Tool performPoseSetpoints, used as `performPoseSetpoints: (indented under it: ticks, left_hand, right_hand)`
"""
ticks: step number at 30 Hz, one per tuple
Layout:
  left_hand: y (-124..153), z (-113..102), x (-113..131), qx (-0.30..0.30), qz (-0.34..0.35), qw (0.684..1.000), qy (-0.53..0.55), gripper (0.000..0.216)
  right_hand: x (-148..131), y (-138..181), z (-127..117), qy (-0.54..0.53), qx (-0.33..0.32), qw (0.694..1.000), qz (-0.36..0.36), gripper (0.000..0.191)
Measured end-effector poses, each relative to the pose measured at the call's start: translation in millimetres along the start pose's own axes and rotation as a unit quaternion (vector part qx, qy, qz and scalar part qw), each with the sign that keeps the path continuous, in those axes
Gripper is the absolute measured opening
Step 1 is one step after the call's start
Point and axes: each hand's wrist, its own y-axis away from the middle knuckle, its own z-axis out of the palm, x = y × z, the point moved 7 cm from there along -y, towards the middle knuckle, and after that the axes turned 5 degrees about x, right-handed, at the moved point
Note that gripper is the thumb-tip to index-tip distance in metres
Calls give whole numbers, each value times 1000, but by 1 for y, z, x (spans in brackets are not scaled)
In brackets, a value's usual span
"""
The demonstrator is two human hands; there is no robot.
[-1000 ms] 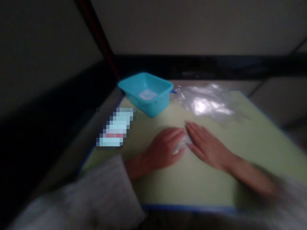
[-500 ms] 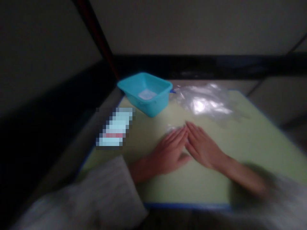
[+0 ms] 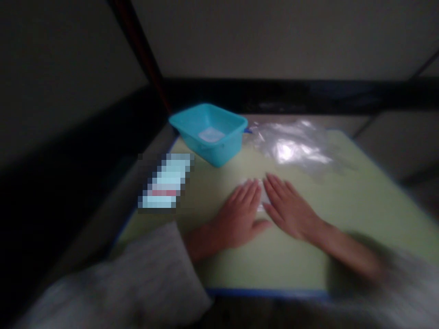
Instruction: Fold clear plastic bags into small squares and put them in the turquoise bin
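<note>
My left hand (image 3: 240, 217) lies flat on the light green mat (image 3: 360, 192), fingers stretched forward and together. Beside it my right hand (image 3: 290, 208) also lies flat, fingers extended. Both press on a small clear plastic piece (image 3: 261, 197), a sliver of which shows in the gap between the hands. The picture is dim and blurred, so the plastic's outline is hard to make out.
A turquoise tub (image 3: 210, 132) with something pale inside stands at the mat's far left. A heap of clear plastic bags (image 3: 295, 146) lies at the far middle. A pixelated flat item (image 3: 165, 183) sits left of the mat. Grey sleeves cover both forearms.
My left hand went from curled over the plastic to flat with fingers stretched out. The hands, fingertips touching half a second ago, have drawn slightly apart.
</note>
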Motion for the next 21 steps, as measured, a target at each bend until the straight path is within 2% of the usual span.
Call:
performPoseSetpoints:
  ticks: [9,16,21]
  left_hand:
    - [4,-3,-4,14,-51,998,-34,73]
    - [6,-3,-9,15,-62,997,-44,70]
    - [8,0,-11,9,-70,997,-44,72]
  right_hand:
    - [1,1,0,9,-2,1000,-1,61]
    - [5,2,2,-2,14,1000,-5,61]
    - [7,3,2,7,-5,1000,0,63]
